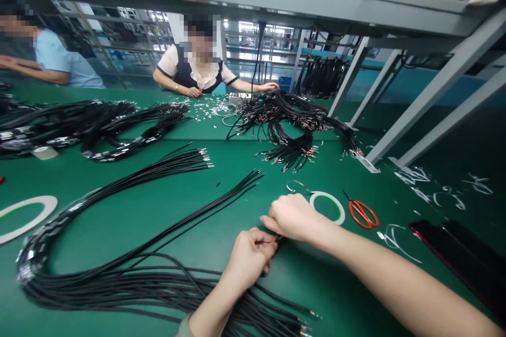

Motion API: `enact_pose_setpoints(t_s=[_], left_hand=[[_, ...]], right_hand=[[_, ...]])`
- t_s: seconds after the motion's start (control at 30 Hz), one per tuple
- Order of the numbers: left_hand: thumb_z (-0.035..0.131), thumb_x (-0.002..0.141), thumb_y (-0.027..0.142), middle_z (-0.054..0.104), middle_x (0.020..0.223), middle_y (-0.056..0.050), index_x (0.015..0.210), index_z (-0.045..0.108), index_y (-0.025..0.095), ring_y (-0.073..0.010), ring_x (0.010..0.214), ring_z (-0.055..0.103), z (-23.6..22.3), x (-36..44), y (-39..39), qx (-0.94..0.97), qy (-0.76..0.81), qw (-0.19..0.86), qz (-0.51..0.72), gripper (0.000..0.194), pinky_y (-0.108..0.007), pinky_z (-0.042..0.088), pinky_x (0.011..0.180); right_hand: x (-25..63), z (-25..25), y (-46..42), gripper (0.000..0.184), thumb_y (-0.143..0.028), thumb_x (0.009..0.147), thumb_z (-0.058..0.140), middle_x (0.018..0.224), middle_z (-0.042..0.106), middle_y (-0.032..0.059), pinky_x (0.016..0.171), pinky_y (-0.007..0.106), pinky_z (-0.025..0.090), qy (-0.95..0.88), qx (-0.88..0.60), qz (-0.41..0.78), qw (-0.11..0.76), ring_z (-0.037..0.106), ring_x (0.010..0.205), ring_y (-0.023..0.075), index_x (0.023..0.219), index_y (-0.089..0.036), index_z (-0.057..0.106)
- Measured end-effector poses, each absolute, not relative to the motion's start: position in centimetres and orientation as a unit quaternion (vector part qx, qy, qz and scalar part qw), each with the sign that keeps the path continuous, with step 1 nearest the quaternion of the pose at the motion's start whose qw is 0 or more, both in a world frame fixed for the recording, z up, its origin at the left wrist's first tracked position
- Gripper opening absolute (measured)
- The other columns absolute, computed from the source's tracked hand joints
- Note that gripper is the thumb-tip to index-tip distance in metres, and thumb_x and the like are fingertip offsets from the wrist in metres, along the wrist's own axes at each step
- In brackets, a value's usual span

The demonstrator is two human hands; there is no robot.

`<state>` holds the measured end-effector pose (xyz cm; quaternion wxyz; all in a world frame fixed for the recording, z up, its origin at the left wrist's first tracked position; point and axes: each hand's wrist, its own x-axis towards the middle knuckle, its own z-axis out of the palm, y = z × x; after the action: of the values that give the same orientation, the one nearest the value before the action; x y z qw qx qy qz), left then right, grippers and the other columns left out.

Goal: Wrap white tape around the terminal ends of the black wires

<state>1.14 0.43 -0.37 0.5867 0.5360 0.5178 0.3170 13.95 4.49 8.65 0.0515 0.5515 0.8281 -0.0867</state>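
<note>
My left hand [251, 254] is closed in a pinch over the green table, and a black cable seems to run into its fingers from the bundle. Close against its fingertips, my right hand [291, 217] is also closed, knuckles up. A small dark end shows between the two hands; what the right fingers grip is hidden. Under my left forearm lies a bundle of black cables [118, 292] with metal-tipped ends, bent in a U and bound with shiny clear tape [29, 266] at the left. A few separated cables [197, 216] stretch out beyond my left hand.
A white tape roll [342, 213] and orange-handled scissors [366, 214] lie right of my hands. Another tape ring [51, 208] is at left. Cable piles [292, 110] and tape scraps cover the far side. A co-worker [201, 63] sits opposite. Metal shelf legs [427, 95] stand at right.
</note>
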Motion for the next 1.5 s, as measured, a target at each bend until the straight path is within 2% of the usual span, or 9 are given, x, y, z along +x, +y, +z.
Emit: enact_pose_setpoints(t_s=[0.23,0.47,0.57,0.7,0.77,0.93,1.07,1.23,1.5], left_hand=[[0.067,0.062,0.021,0.058,0.057,0.0,0.064,0.071,0.01,-0.0066,0.034,0.046,-0.1,1.3,0.4,0.51,0.519,0.609,0.317,0.012,-0.019,0.04,0.031],[0.067,0.063,0.02,0.053,0.047,0.002,0.066,0.07,0.009,-0.0074,0.031,0.046,-0.7,1.4,0.5,0.498,0.527,0.598,0.342,0.012,-0.017,0.038,0.028],[0.065,0.068,0.024,0.051,0.055,0.003,0.072,0.07,0.01,-0.0055,0.032,0.046,-0.5,1.2,0.6,0.494,0.54,0.558,0.391,0.015,-0.017,0.038,0.029],[0.062,0.076,0.03,0.049,0.069,0.003,0.085,0.07,0.013,-0.0051,0.041,0.05,0.2,0.8,0.5,0.484,0.547,0.488,0.478,0.021,-0.017,0.044,0.036],[0.064,0.075,0.032,0.049,0.073,0.002,0.087,0.07,0.014,-0.0071,0.047,0.054,0.5,0.7,0.5,0.472,0.534,0.473,0.517,0.022,-0.018,0.047,0.039],[0.073,0.068,0.034,0.058,0.073,0.0,0.083,0.07,0.013,-0.0101,0.055,0.058,1.1,0.9,0.3,0.393,0.498,0.558,0.535,0.026,-0.021,0.051,0.049],[0.077,0.065,0.031,0.062,0.061,0.001,0.084,0.069,0.013,-0.0083,0.052,0.054,1.6,0.6,0.3,0.35,0.479,0.627,0.505,0.028,-0.018,0.047,0.052],[0.074,0.069,0.027,0.062,0.068,0.0,0.083,0.07,0.012,-0.0075,0.057,0.052,2.0,-0.1,0.6,0.301,0.42,0.712,0.476,0.021,-0.017,0.044,0.053],[0.077,0.069,0.032,0.062,0.066,0.0,0.082,0.07,0.012,-0.0064,0.058,0.054,2.1,-0.9,1.0,0.301,0.415,0.746,0.425,0.025,-0.017,0.045,0.061]], right_hand=[[12.5,9.7,7.3,0.015,-0.028,0.063,0.069,0.068,0.075,0.0156,0.055,0.031,0.049,0.814,0.54,-0.161,0.144,0.071,0.068,0.0295,0.059,-0.014,0.074],[11.8,10.9,7.1,0.008,-0.018,0.057,0.069,0.064,0.073,0.0167,0.053,0.032,0.046,0.796,0.559,-0.188,0.136,0.068,0.063,0.0292,0.05,-0.013,0.071],[12.9,11.6,6.2,0.012,-0.017,0.061,0.065,0.061,0.072,0.0171,0.05,0.03,0.042,0.795,0.566,-0.198,0.088,0.067,0.06,0.0282,0.052,-0.012,0.07],[14.6,10.4,3.8,0.022,-0.02,0.079,0.052,0.065,0.072,0.0082,0.048,0.023,0.036,0.79,0.572,-0.221,-0.018,0.062,0.057,0.0177,0.072,-0.016,0.072],[15.0,8.6,2.4,0.023,-0.027,0.085,0.05,0.057,0.066,0.0035,0.045,0.022,0.033,0.75,0.582,-0.28,-0.142,0.056,0.05,0.0147,0.076,-0.017,0.069],[14.7,3.8,-0.1,0.027,-0.04,0.087,0.052,0.05,0.051,-0.0032,0.044,0.022,0.029,0.626,0.589,-0.387,-0.333,0.043,0.046,0.0123,0.077,-0.018,0.064],[14.1,2.7,-0.9,0.028,-0.041,0.088,0.053,0.056,0.053,-0.002,0.046,0.023,0.03,0.584,0.579,-0.419,-0.386,0.043,0.049,0.0121,0.077,-0.017,0.061],[14.0,2.9,-1.1,0.026,-0.039,0.088,0.054,0.066,0.062,0.0025,0.053,0.024,0.036,0.558,0.551,-0.455,-0.421,0.051,0.058,0.0145,0.078,-0.016,0.062],[13.8,3.2,-1.4,0.025,-0.038,0.087,0.056,0.07,0.065,0.0032,0.057,0.025,0.041,0.538,0.519,-0.498,-0.439,0.057,0.064,0.0164,0.078,-0.017,0.062]])
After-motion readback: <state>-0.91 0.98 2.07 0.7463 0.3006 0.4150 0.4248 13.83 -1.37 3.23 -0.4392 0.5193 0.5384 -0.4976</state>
